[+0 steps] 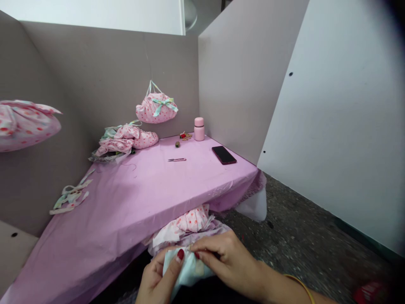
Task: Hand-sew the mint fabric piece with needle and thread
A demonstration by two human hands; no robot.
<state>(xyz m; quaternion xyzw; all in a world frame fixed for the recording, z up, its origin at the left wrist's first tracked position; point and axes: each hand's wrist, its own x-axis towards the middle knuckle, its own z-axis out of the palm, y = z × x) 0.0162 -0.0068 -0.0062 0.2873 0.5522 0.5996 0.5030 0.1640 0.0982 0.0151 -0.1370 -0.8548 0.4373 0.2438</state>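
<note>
My left hand (162, 272) is closed on a piece of pale mint fabric (185, 276), its thumb pressed flat over the top edge. My right hand (221, 258) pinches the same fabric at its gathered upper edge, the fingertips close to the left thumb. Whether a needle or thread sits between the right fingertips is too small to tell. Just beyond both hands, pink-dotted white fabric (193, 219) lies bunched in clear plastic below the table edge.
On the pink-covered table (142, 185) lie thread snips (177, 160), a dark spool (177, 144), a phone (224, 155) and a pink bottle (199, 130). Dotted cloth bundles (126, 137) and fabric strips (71, 196) lie leftward. A bow-tied pouch (157, 108) hangs before the grey partition (104, 76).
</note>
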